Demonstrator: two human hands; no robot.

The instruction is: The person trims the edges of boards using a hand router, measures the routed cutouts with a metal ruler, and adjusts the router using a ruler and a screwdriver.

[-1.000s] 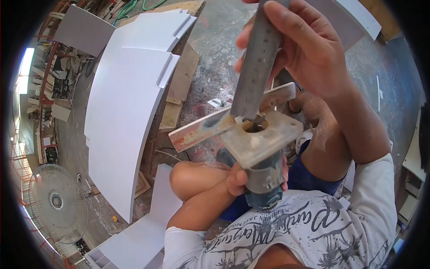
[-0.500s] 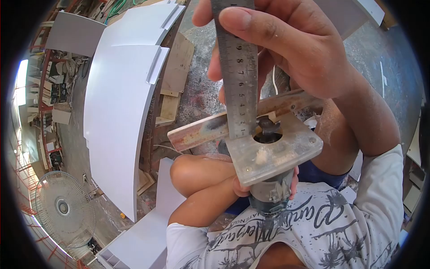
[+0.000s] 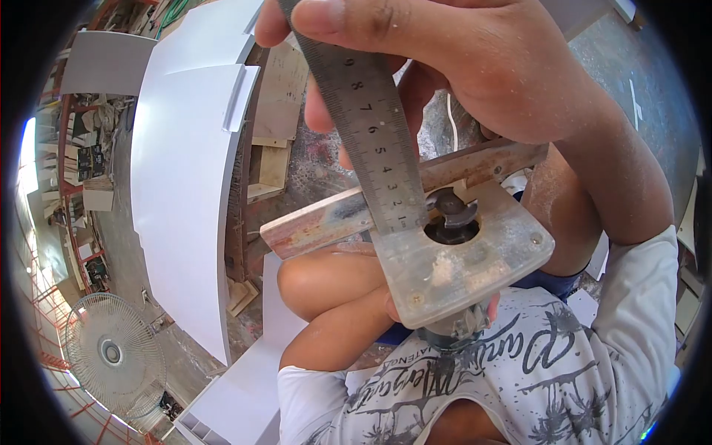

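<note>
My right hand (image 3: 475, 70) grips a steel ruler (image 3: 371, 133) between thumb and fingers. The ruler's lower end stands on the clear base plate (image 3: 475, 285) of an upturned trim router (image 3: 452, 330), beside the hole. Through that hole rises a dark cutter bit (image 3: 454, 208), close to the ruler's edge. A wooden strip (image 3: 311, 219) runs across the far side of the plate, partly behind the ruler. Under the plate, my left hand (image 3: 493, 307) is wrapped round the router body; most of its fingers are hidden.
Large white panels (image 3: 185, 163) lie to the left on a support. A standing fan (image 3: 111, 352) is at lower left. Beyond it is a cluttered rack (image 3: 89, 170). My bent legs (image 3: 326, 285) are below the router. Another white panel (image 3: 230, 400) lies at the bottom.
The router plate has come closer to the camera and tipped more toward it. The ruler now leans further left at the top, its lower end still at the plate. Both hands keep their hold.
</note>
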